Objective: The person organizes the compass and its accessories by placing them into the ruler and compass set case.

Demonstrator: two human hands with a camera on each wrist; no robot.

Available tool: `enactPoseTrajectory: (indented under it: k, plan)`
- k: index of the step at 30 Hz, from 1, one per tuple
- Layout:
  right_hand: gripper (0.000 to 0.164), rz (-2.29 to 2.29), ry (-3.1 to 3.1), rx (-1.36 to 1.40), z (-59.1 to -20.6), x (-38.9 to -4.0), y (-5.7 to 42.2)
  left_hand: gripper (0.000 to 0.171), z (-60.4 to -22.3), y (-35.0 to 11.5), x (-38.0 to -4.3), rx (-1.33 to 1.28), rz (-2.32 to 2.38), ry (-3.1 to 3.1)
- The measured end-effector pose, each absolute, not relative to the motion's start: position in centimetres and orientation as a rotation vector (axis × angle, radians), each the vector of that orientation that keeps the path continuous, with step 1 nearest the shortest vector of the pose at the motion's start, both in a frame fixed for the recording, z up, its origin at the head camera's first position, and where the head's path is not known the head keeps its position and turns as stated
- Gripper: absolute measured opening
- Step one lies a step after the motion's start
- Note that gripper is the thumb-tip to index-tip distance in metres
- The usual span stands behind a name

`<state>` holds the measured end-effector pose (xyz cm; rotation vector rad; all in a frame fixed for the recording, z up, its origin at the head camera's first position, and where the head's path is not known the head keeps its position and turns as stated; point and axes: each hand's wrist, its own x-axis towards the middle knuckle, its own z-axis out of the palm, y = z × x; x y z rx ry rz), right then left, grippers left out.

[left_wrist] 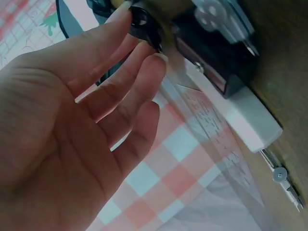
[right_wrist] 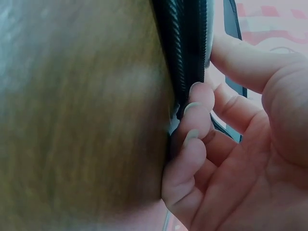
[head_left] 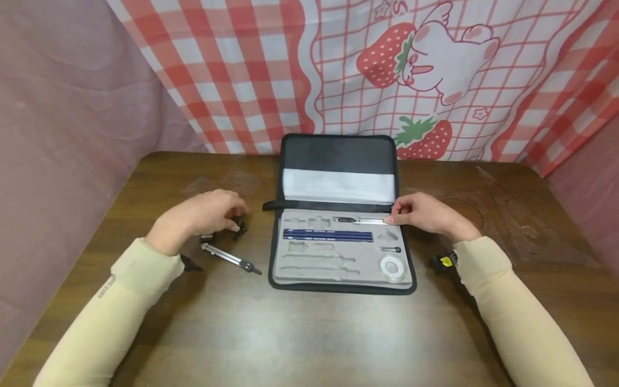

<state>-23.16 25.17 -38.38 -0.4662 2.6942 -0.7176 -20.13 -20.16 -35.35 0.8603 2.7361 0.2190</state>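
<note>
My left hand (head_left: 205, 215) pinches a small black plastic piece (head_left: 239, 230) between thumb and fingertips, low over the table left of the case. In the left wrist view this black piece (left_wrist: 144, 21) is partly hidden by the fingers. The right hand (head_left: 425, 215) grips the right edge of an open black zip case (head_left: 338, 289), thumb on the inside and fingers outside against the zip (right_wrist: 206, 48). That thumb overlaps the end of a silver compass tool (head_left: 365, 221) lying in the grey foam. Blue pencils (head_left: 329, 235) and a white ring-shaped roll (head_left: 392, 267) also sit in the foam.
A silver compass (head_left: 231, 258) lies on the table near the left hand. Beside it are a black block (left_wrist: 216, 57) and a white bar (left_wrist: 255, 125). Clear drawing triangles (head_left: 532, 231) lie at the right. A checked cloth (head_left: 232, 70) hangs behind.
</note>
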Motion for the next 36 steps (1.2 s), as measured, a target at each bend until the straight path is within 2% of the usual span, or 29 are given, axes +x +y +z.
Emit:
enactPoseTrajectory:
  k: [10, 20, 29, 36]
  plan:
    - [0.037, -0.709, 2.667, -0.435, -38.3, -23.3, 25.0, 0.014, -36.0, -20.5, -20.5, 0.845, 0.191, 2.754]
    - [0.038, -0.704, 2.665, -0.412, -38.1, -23.1, 25.1, 0.016, -35.8, -19.6, -20.7, 0.809, 0.229, 2.796]
    - [0.039, -0.714, 2.679, -0.416, -38.0, -23.1, 25.5, 0.022, -33.9, -15.0, -19.9, 0.981, 0.555, 2.741]
    - [0.037, -0.691, 2.709, -0.425, -38.2, -22.8, 25.1, 0.026, -34.1, -11.1, -19.5, 1.096, 0.68, 2.713]
